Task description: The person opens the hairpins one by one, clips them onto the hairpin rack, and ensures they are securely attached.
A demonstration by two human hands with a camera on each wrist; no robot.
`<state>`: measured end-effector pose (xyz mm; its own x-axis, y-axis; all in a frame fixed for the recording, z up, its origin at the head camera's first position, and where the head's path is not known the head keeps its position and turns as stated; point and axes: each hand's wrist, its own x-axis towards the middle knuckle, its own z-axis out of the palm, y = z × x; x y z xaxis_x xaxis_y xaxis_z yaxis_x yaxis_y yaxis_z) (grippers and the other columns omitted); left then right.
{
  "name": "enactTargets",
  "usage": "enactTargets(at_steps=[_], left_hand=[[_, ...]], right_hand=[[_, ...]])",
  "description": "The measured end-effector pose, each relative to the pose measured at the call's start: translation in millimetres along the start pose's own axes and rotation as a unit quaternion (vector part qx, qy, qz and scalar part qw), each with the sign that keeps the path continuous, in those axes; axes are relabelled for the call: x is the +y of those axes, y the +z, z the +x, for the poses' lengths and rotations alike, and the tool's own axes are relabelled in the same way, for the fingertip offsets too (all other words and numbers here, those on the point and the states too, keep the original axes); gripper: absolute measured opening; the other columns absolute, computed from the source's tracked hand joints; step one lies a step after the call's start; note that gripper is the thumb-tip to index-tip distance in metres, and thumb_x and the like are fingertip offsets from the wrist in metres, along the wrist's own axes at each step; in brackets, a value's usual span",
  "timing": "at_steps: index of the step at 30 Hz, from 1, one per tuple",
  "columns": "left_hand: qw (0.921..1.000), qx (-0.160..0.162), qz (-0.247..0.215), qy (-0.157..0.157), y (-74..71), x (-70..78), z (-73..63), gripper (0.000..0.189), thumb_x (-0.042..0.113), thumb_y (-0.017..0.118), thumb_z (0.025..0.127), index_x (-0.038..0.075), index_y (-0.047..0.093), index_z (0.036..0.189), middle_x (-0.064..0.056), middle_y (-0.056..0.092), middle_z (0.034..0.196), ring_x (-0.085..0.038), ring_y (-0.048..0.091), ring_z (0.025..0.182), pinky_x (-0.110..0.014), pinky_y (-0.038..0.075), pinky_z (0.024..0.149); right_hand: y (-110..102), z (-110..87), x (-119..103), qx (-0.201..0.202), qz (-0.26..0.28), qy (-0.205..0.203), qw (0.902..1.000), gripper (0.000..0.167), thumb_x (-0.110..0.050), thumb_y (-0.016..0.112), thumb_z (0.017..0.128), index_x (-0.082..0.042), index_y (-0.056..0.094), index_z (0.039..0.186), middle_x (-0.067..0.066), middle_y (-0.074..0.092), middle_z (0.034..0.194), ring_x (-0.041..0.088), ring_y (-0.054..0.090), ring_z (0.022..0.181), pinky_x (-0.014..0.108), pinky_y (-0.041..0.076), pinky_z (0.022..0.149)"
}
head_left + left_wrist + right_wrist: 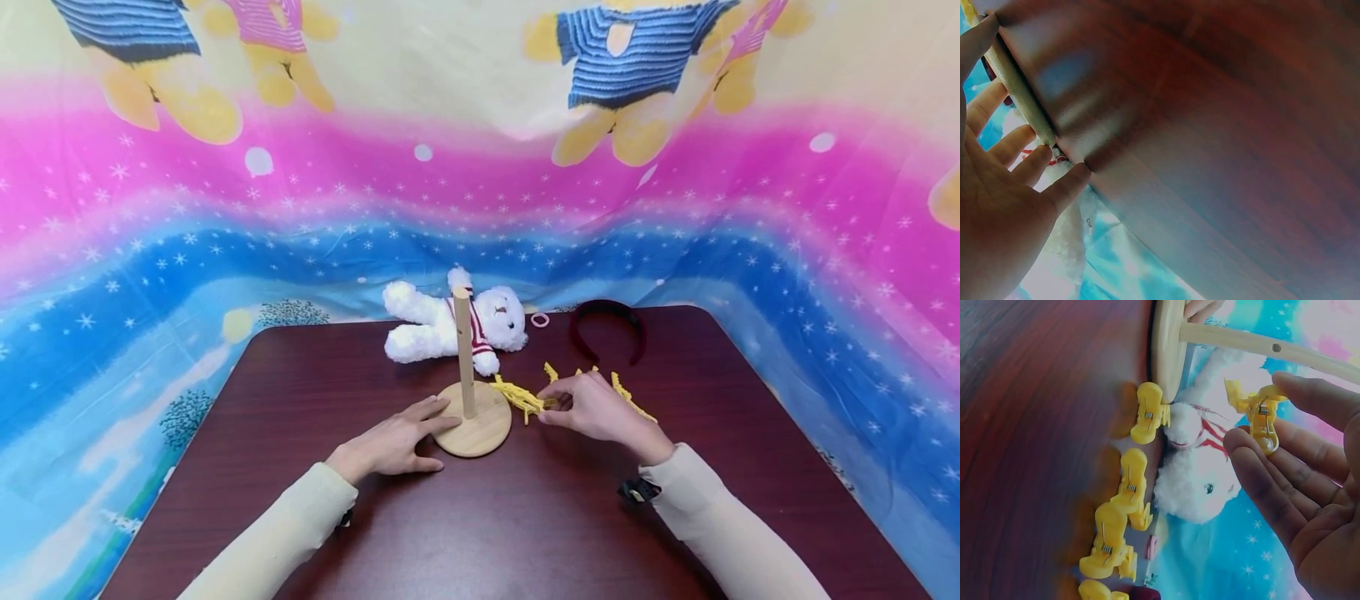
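Note:
A round wooden base (480, 437) with an upright wooden post (464, 358) stands mid-table. My left hand (393, 437) lies at the left side of this base, fingers spread, fingertips on its edge; in the left wrist view the base rim (1019, 94) runs along the fingers. To the right of the base, my right hand (600, 407) pinches a yellow hair claw clip (1264, 412) between thumb and fingers, its metal spring showing. Several more yellow claw clips (1110, 540) stand in a row on the table beneath that hand.
Behind the post a white teddy bear (501, 321) in a red-striped top lies on its side. A small pink ring (540, 320) and a dark red headband (607, 307) are near the back edge of the dark table (465, 533). A printed cloth (480, 200) hangs behind.

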<state>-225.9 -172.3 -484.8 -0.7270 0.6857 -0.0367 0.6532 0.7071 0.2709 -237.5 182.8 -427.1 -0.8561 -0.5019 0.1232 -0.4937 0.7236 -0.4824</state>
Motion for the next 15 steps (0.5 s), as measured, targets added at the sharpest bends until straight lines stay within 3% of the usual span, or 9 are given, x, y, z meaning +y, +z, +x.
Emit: enactTargets(at_steps=[6, 10, 15], left_hand=[[1.0000, 0.002, 0.002, 0.000, -1.0, 0.1, 0.1, 0.070, 0.047, 0.072, 0.089, 0.029, 0.045, 0.151, -0.012, 0.028, 0.164, -0.035, 0.025, 0.153, -0.048, 0.038, 0.116], [1.0000, 0.005, 0.004, 0.002, -1.1, 0.3, 0.3, 0.070, 0.047, 0.072, 0.089, 0.029, 0.045, 0.151, -0.012, 0.029, 0.164, -0.035, 0.026, 0.153, -0.047, 0.038, 0.116], [1.0000, -0.001, 0.004, 0.000, -0.5, 0.6, 0.6, 0.071, 0.047, 0.072, 0.089, 0.029, 0.045, 0.151, -0.012, 0.028, 0.165, -0.035, 0.025, 0.153, -0.047, 0.038, 0.116]], right_hand=[[-0.5, 2.6, -7.7, -0.008, -0.006, 0.007, 0.9999, 0.025, -0.028, 0.080, 0.085, -0.017, 0.079, 0.107, -0.011, 0.076, 0.086, -0.002, 0.065, 0.074, 0.024, 0.054, 0.069], [1.0, 4.3, -11.6, -0.003, -0.024, 0.000, 0.9997, 0.022, -0.027, 0.079, 0.086, -0.018, 0.079, 0.106, -0.012, 0.076, 0.086, -0.003, 0.059, 0.068, 0.026, 0.047, 0.072], [3.5, 6.1, -15.5, -0.001, -0.033, -0.020, 0.9993, 0.019, -0.026, 0.078, 0.087, -0.020, 0.080, 0.105, -0.014, 0.068, 0.069, 0.002, 0.043, 0.051, 0.022, 0.036, 0.054]])
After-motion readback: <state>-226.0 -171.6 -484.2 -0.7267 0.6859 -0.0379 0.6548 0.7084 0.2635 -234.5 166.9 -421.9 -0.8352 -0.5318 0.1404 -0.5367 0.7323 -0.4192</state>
